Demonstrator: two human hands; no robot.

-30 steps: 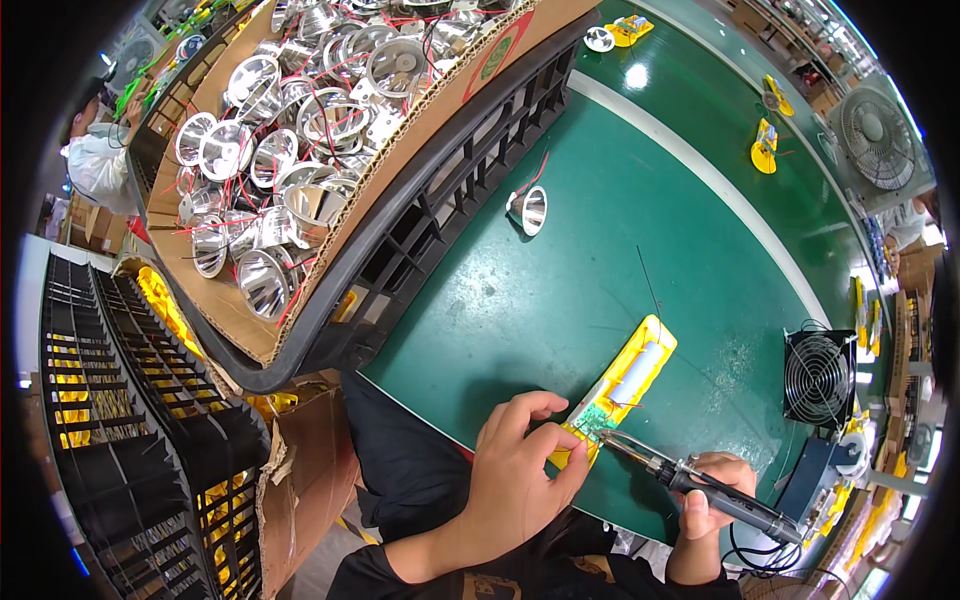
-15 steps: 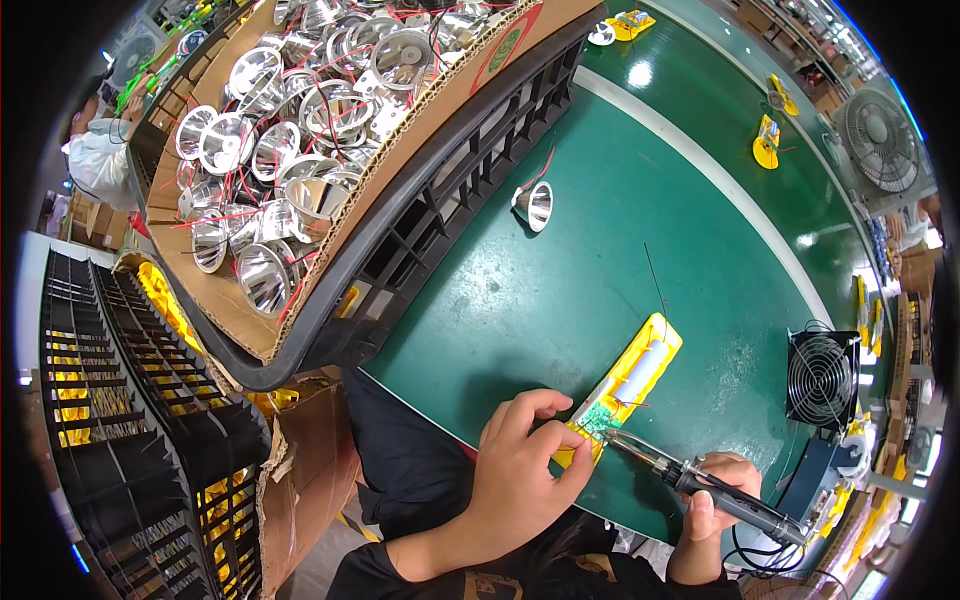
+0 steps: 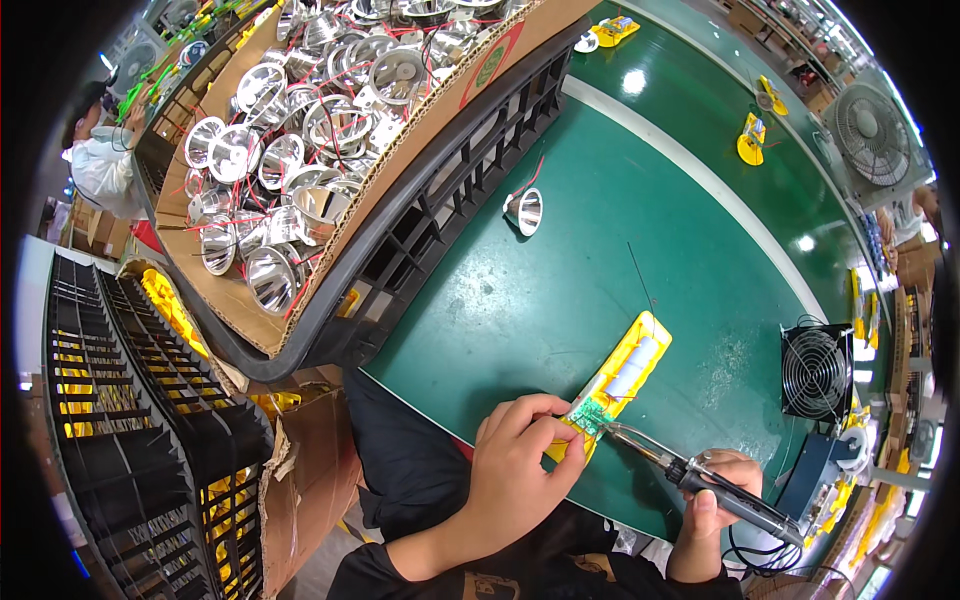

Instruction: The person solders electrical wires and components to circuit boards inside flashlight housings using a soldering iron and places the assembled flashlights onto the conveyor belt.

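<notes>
Right hand (image 3: 718, 488) wrapped round soldering iron (image 3: 745, 508), tip at right edge of green circuit board (image 3: 592, 414). Left hand (image 3: 525, 460): thumb and forefinger nearly together at board's left side; can't tell if they pinch anything. Board sits in yellow housing (image 3: 652, 326), between both hands, white cylindrical cell (image 3: 630, 374) just beyond. Red-wired reflector (image 3: 526, 212) farther up green worktop (image 3: 480, 330), well apart.

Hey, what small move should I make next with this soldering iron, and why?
I'd probably brace the yellow casing with your left hand before shifting the soldering iron: your right hand has its tip at the green board, close to your other hand, though contact is hard to tell.
</notes>
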